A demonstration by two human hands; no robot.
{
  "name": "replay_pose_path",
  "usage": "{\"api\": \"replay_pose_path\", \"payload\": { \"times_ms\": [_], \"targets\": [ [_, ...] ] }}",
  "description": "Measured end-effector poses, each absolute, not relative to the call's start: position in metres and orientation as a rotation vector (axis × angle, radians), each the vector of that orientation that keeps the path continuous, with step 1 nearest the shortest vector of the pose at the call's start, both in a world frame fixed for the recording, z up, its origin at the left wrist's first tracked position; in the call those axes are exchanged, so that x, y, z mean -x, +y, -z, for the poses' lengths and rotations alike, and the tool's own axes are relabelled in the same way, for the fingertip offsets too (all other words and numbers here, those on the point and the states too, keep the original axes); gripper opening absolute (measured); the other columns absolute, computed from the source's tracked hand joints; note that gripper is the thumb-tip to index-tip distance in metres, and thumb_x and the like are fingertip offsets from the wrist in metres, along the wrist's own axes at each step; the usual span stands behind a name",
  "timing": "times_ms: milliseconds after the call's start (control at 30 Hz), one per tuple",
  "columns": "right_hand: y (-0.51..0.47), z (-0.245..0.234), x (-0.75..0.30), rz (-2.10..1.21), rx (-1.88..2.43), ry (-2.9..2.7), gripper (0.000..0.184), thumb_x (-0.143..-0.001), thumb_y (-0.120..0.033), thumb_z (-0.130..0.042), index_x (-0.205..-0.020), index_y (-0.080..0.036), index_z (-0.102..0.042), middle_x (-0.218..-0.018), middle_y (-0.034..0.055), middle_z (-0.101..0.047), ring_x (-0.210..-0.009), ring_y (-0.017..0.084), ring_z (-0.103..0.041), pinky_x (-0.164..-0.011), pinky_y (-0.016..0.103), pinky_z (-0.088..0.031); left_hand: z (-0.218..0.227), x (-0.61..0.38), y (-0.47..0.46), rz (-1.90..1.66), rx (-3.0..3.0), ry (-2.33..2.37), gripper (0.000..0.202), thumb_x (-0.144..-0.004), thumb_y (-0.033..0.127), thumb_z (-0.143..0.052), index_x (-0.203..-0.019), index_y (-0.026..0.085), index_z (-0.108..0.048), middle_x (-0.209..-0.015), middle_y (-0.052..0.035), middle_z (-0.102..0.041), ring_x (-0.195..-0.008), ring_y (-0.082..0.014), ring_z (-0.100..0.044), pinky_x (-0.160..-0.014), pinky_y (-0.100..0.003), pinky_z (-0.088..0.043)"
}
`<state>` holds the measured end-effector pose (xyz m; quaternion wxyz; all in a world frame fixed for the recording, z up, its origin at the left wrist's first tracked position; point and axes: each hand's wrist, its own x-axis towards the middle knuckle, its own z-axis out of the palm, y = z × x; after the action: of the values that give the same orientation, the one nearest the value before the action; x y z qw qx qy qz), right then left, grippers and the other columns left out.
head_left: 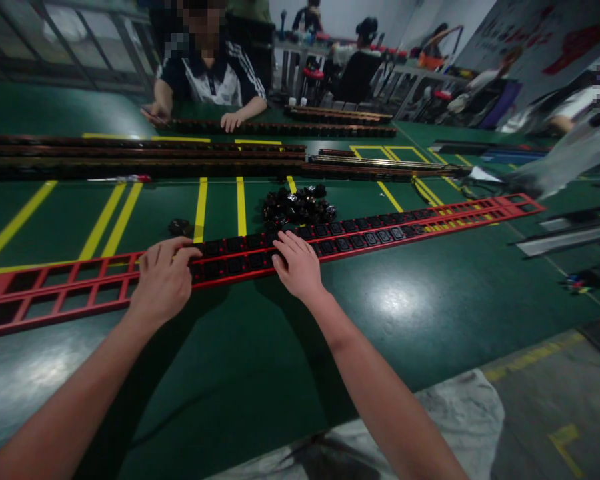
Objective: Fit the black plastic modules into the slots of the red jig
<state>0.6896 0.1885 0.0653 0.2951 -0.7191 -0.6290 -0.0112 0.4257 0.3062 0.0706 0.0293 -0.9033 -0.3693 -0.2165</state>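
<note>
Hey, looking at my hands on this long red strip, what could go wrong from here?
The long red strip lies loose on the table; pressing with the left hand and right hand may shift or flex it. The pile of black parts sits close behind, so a sliding strip could scatter them.

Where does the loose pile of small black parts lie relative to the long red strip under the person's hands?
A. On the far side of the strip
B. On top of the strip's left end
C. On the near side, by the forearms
A: the pile of black parts lies on the green table just beyond the red strip, past the right hand.
</note>
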Motion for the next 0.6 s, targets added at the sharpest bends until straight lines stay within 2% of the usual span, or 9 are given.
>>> {"api": "replay_pose_path", "payload": {
  "times_ms": [167,300,400,500,600],
  "targets": [
    [0.188,-0.066,-0.689,0.021,1.916,-1.674,0.035,-0.098,-0.027,-0.052,-0.129,-0.023,-0.067,-0.147,0.0051,-0.059,-0.143,0.022,-0.047,-0.12,0.045,-0.036,-0.07,-0.424,0.312,0.655,2.849,-1.237,0.042,-0.095,0.019,-0.036,-0.132,0.015,-0.055,-0.157,-0.0192,-0.039,-0.148,-0.0374,-0.032,-0.118,-0.064,-0.031],
    [0.189,-0.066,-0.689,0.018,1.917,-1.673,0.035,-0.098,-0.027,-0.052,-0.129,-0.024,-0.067,-0.147,0.0045,-0.058,-0.143,0.021,-0.047,-0.12,0.046,-0.037,-0.071,-0.424,0.316,0.593,2.861,-1.41,0.053,-0.098,0.025,-0.033,-0.15,0.019,-0.04,-0.166,-0.014,-0.028,-0.155,-0.0357,-0.02,-0.12,-0.068,-0.024],
    [0.189,-0.066,-0.69,0.016,1.917,-1.676,0.034,-0.098,-0.027,-0.053,-0.129,-0.024,-0.067,-0.147,0.0046,-0.058,-0.143,0.022,-0.047,-0.12,0.046,-0.037,-0.073,-0.426,0.317,0.453,2.868,-1.505,0.057,-0.1,0.029,-0.029,-0.156,0.02,-0.031,-0.164,-0.0115,-0.035,-0.155,-0.0338,-0.021,-0.12,-0.071,-0.022],
    [0.188,-0.066,-0.69,0.026,1.913,-1.682,0.035,-0.098,-0.027,-0.052,-0.128,-0.022,-0.068,-0.147,0.0052,-0.059,-0.143,0.022,-0.047,-0.12,0.044,-0.037,-0.075,-0.427,0.316,0.406,2.841,-1.529,0.057,-0.1,0.032,-0.026,-0.154,0.017,-0.036,-0.154,-0.0141,-0.048,-0.149,-0.0321,-0.034,-0.12,-0.066,-0.026],
    [0.188,-0.066,-0.69,0.034,1.907,-1.688,0.035,-0.099,-0.028,-0.052,-0.129,-0.02,-0.067,-0.147,0.0054,-0.059,-0.143,0.021,-0.047,-0.12,0.043,-0.037,-0.078,-0.425,0.321,0.41,2.8,-1.519,0.058,-0.099,0.039,-0.028,-0.151,0.016,-0.041,-0.155,-0.0154,-0.045,-0.147,-0.0332,-0.037,-0.119,-0.061,-0.03]
  ]
}}
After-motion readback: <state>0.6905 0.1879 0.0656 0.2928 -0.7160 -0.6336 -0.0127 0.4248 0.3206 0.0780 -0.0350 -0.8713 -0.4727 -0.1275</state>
